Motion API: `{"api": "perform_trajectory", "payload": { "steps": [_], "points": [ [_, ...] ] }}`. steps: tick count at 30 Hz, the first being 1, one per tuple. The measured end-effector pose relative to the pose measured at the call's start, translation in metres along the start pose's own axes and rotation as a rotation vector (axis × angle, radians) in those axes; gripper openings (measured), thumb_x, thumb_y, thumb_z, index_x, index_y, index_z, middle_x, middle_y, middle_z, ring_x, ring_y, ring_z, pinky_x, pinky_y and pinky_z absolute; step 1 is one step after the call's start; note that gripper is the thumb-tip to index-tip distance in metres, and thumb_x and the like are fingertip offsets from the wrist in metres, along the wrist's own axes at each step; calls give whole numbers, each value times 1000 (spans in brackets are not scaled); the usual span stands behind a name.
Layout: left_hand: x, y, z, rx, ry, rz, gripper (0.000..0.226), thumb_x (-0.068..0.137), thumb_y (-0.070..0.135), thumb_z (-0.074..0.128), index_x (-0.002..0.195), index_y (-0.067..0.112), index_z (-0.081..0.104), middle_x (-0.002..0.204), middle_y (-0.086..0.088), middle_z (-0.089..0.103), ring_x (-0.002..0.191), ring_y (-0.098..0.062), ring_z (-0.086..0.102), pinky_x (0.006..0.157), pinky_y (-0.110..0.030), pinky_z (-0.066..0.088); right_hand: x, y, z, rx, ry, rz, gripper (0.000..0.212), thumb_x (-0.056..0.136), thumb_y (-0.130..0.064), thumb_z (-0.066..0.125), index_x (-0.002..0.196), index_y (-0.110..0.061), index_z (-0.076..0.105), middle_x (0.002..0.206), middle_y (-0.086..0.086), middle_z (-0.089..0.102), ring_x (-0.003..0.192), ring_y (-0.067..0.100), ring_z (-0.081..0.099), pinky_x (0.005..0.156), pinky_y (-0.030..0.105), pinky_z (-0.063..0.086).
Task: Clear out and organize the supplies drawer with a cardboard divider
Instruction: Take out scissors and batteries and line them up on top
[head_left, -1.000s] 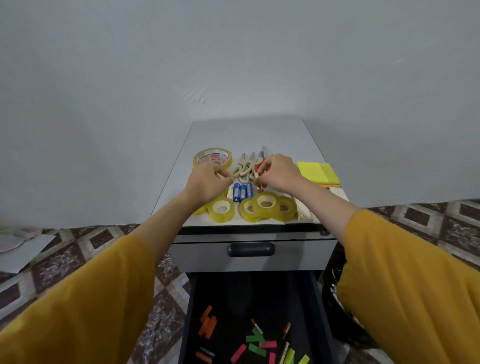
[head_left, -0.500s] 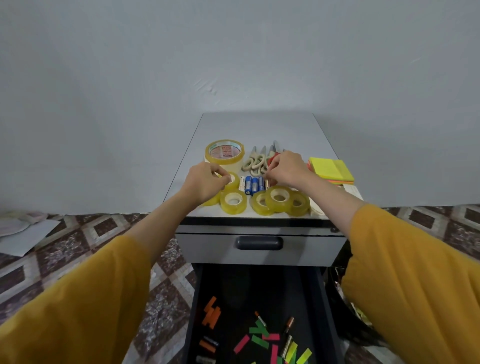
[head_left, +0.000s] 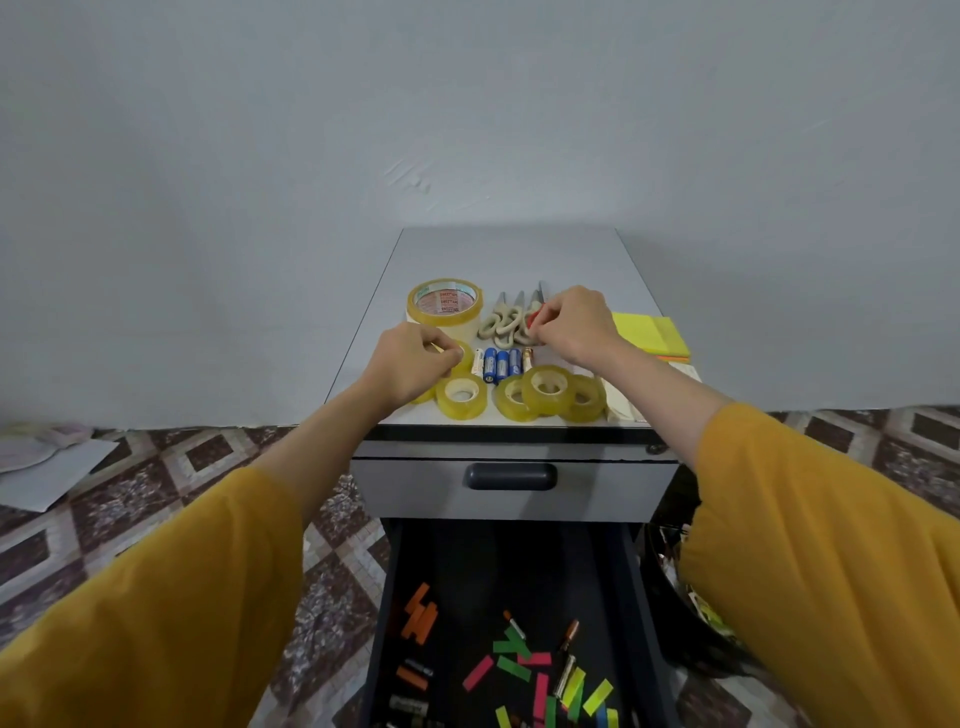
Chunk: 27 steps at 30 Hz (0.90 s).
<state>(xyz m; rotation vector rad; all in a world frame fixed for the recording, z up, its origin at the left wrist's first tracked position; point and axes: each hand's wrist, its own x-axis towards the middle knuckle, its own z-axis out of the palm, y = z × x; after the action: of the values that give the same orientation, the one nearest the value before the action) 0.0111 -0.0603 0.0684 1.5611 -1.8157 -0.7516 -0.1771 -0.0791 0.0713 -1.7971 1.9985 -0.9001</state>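
Mid-frame on the worktop (head_left: 509, 260), a tape roll (head_left: 464, 355) is pinched in the left hand (head_left: 410, 364) and a red handle (head_left: 535, 316) in the right hand (head_left: 571, 327), fingers curled. The drawer (head_left: 467, 571), bottom centre, is open and only part-cleared. The stacked rolls (head_left: 548, 397) at the worktop edge could be knocked in by a wrist.

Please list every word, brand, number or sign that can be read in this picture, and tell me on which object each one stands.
Nothing here can be read with certainty.
Large tape roll: red print on the white label inside its core, too blurred to read.
Blue batteries: pale marks on the casings, too small to read.
Loose batteries in the drawer: too small to read.
Yellow sticky notes: no writing visible.
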Motion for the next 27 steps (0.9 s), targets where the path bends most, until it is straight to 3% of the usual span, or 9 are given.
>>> {"api": "perform_trajectory", "payload": {
  "steps": [5, 8, 11, 13, 15, 23, 27],
  "points": [
    [-24, 8, 1, -49, -22, 40, 9, 87, 22, 64, 85, 14, 69, 62, 2, 59, 51, -5, 49, 49, -7, 40, -37, -4, -19, 128, 48, -63, 9, 78, -5, 66, 78, -7, 74, 81, -1, 67, 85, 13, 60, 84, 31, 51],
    [-38, 5, 6, -108, -65, 39, 10, 87, 20, 65, 89, 12, 70, 61, 2, 59, 47, -2, 49, 51, -9, 42, -61, -6, -20, 169, 40, -88, 9, 78, -4, 66, 82, -7, 74, 80, 1, 65, 83, 11, 57, 81, 26, 46],
    [-65, -1, 19, -173, -134, 23, 9, 88, 19, 64, 87, 11, 69, 62, 0, 58, 49, -3, 48, 51, -11, 42, -94, 3, -16, 259, 0, -95, 7, 77, 0, 68, 81, -2, 73, 75, 5, 67, 68, 8, 54, 67, 14, 43],
    [-80, -7, 29, -173, -152, 12, 9, 88, 18, 63, 86, 11, 69, 62, 0, 59, 48, -2, 48, 53, -14, 43, -113, 11, -11, 293, -46, -74, 5, 79, -1, 68, 81, -1, 72, 65, -2, 59, 58, 2, 47, 55, 6, 36],
    [-93, -16, 38, -145, -166, -6, 9, 89, 18, 62, 85, 12, 68, 62, 0, 60, 50, -4, 50, 57, -18, 44, -129, 20, -3, 308, -80, -61, 4, 80, -2, 68, 80, -3, 72, 58, -6, 54, 55, 1, 44, 51, 7, 36],
    [-144, -60, 71, -84, -301, -94, 5, 86, 14, 65, 83, 11, 68, 67, 3, 63, 54, -2, 55, 52, -5, 43, -176, 64, 42, 320, -207, 29, 5, 82, -4, 68, 80, 0, 72, 56, -6, 55, 44, -1, 51, 46, 9, 37],
    [-158, -90, 88, -76, -381, -180, 12, 85, 11, 66, 74, 17, 67, 67, 3, 65, 51, -1, 59, 55, -11, 48, -193, 91, 65, 305, -298, 103, 5, 84, -4, 66, 82, -2, 71, 60, -10, 56, 48, -5, 53, 47, 6, 39]
  ]
}}
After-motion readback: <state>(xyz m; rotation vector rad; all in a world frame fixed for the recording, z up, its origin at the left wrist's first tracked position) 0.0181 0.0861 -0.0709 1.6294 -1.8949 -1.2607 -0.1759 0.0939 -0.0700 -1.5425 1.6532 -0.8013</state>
